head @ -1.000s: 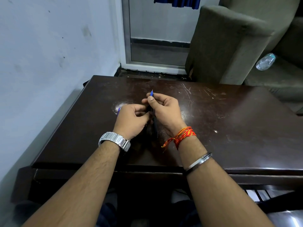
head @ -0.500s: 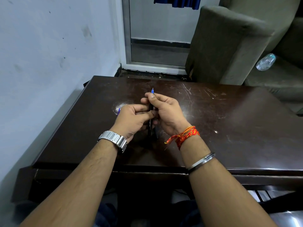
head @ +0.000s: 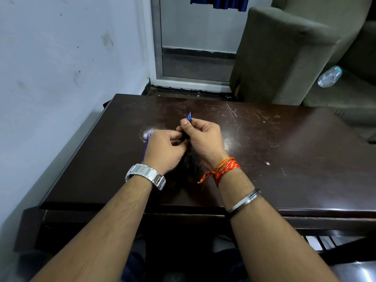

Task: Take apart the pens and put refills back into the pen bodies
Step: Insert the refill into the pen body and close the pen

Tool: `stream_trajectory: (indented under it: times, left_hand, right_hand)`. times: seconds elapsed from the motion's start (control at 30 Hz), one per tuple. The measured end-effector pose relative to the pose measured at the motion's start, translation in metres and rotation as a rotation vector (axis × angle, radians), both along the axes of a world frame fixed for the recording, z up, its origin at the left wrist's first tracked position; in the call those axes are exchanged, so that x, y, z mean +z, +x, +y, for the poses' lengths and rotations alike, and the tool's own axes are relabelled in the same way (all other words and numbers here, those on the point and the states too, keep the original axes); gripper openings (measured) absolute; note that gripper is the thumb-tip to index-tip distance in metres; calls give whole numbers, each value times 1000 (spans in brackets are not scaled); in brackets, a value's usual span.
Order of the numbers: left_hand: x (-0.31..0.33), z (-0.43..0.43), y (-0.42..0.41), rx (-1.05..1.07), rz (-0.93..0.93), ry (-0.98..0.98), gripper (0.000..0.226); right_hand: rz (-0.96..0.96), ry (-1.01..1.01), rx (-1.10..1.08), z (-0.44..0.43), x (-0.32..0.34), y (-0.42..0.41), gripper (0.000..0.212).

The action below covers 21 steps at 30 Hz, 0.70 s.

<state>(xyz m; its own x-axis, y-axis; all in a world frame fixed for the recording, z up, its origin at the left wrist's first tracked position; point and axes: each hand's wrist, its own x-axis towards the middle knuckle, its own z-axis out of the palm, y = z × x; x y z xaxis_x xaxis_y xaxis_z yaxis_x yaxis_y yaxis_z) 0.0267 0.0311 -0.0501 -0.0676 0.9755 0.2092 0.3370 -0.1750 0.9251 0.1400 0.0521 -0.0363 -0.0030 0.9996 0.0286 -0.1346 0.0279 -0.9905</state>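
My right hand point(head: 203, 139) pinches a blue pen point(head: 189, 117) near its tip, which points up and away from me. The pen's dark body point(head: 192, 159) runs down behind the hand toward the table. My left hand point(head: 164, 148) is closed beside it, its fingers touching the pen's middle, and two thin blue refills point(head: 147, 142) stick out along its far left side. Both hands hover over the middle of the dark brown table point(head: 264, 159). What lies under the palms is hidden.
A white wall runs along the left side of the table. A grey-green armchair point(head: 284, 53) stands behind the table's far right, with a clear plastic bottle point(head: 329, 76) on its seat. A metal-framed door point(head: 195, 37) is straight ahead.
My right hand has lifted the pen slightly up and away, so more of its blue tip shows. My left hand stays at the pen's body with the refills.
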Motion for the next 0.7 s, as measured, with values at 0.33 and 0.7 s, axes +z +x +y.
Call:
stream_trajectory:
  times: [0.33,0.7]
  left_hand:
    - [0,7,-11,272,124,-109,12]
    - [-6,4,-13,275,522,-330,25]
  right_hand:
    - [-231,-19,-201,12,-11,7,33]
    - [-539,-60,-207,13,-19,8,11]
